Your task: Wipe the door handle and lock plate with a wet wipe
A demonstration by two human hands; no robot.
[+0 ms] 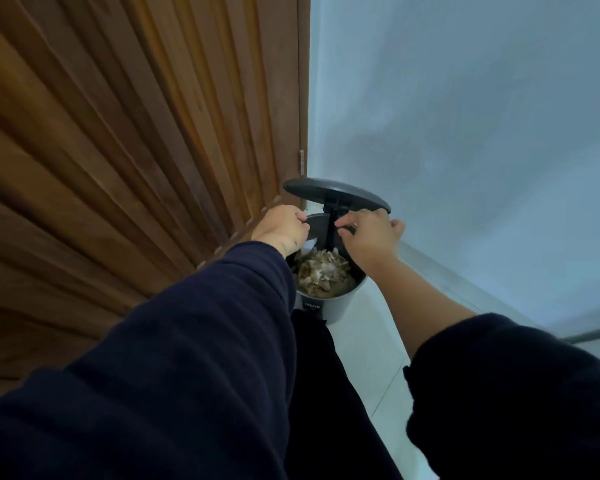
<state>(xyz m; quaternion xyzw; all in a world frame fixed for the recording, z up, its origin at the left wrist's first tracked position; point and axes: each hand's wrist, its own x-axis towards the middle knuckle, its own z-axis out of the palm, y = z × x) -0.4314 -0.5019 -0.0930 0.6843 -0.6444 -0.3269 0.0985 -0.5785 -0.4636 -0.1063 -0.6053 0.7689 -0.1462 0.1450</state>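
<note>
Head view: both hands, left hand [282,229] and right hand [370,233], curled over an open bin [329,299]; grip contents unclear. Likely discarding the wipe; next, withdraw.

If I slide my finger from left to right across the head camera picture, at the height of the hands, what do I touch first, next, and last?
Wooden door → left hand → black post of the bin lid → right hand → pale wall.
</note>
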